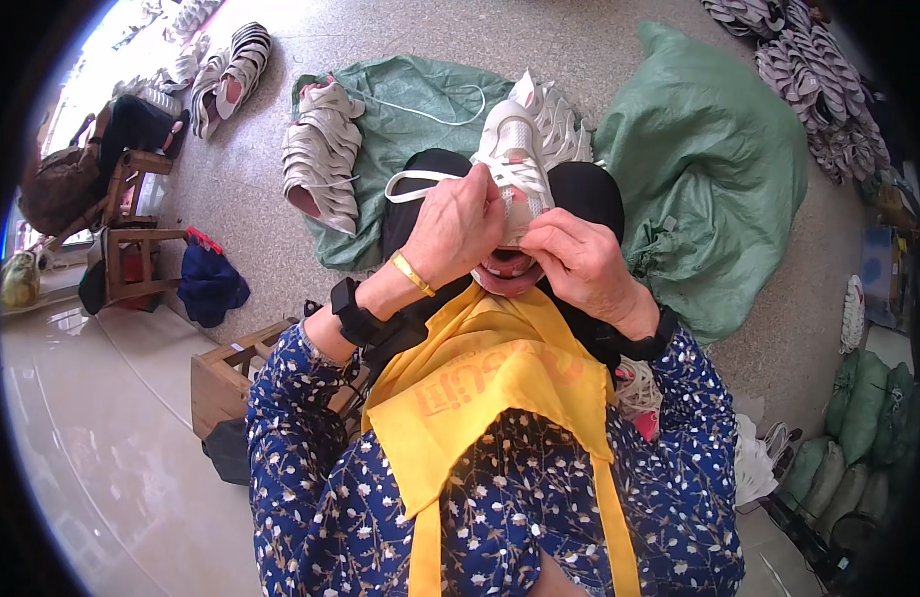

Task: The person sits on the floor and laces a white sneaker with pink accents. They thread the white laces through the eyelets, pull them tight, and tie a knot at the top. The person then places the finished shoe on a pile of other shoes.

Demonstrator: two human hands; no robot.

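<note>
Pinching at the white shoe [511,127], both grips are closed: the left hand [456,221] by its lacing, the right hand [585,261] by its opening. Beside the shoe is a black-clad knee on either side; nearer the body than the shoe, a yellow apron [480,388]; right of it, a bulging green sack [714,179].

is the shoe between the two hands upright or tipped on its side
Upright: the white shoe has its toe top and foot opening facing the overhead camera.
</note>
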